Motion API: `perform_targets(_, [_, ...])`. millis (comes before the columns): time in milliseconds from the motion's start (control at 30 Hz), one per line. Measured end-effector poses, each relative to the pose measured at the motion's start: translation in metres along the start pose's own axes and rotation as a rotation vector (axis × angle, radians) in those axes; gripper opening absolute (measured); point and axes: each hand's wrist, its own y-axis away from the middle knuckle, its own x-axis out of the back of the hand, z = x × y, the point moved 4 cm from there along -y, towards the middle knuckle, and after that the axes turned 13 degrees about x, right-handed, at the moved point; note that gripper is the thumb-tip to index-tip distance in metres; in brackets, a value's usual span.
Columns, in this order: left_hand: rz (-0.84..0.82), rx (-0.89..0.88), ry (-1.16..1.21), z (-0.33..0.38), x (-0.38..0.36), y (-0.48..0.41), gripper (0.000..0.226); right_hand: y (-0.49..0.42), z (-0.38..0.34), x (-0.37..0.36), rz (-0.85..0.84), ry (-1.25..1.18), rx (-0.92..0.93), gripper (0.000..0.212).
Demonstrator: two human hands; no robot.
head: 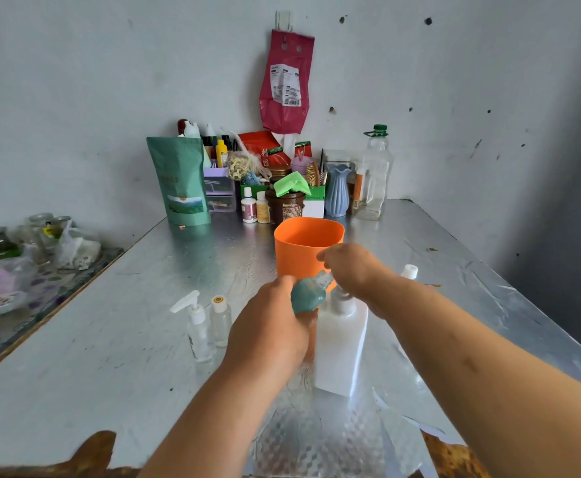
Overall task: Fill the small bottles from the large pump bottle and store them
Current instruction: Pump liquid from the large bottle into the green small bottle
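Note:
My left hand (270,331) grips a small teal bottle (308,296), tilted with its clear neck pointing up and right. My right hand (353,269) pinches the top of that neck, in front of the orange container (303,250). Just below stands the large white square bottle (339,350); its pump head is hidden under my right hand. Left of my left hand stand a small clear bottle with a white pump (197,327) and a small clear bottle with a white cap (220,320). A white cap (410,271) shows behind my right forearm.
The table (127,339) is covered in silver foil. Along the back wall crowd a green pouch (180,181), jars, a blue vase (336,191) and a tall clear bottle (375,177). A side table with jars and bags (23,257) stands at left.

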Motion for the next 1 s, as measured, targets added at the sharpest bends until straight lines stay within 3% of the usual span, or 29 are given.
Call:
perform_targets(267, [-0.013,0.002,-0.033,-0.003,-0.006,-0.002,0.028,-0.001,0.008,-0.01,-0.033,0.206,0.068,0.035])
perform_targets(1000, [-0.001,-0.006,-0.011,0.0,0.0,-0.002,0.026,0.009,-0.004,0.001,-0.017,-0.091,-0.015,0.034])
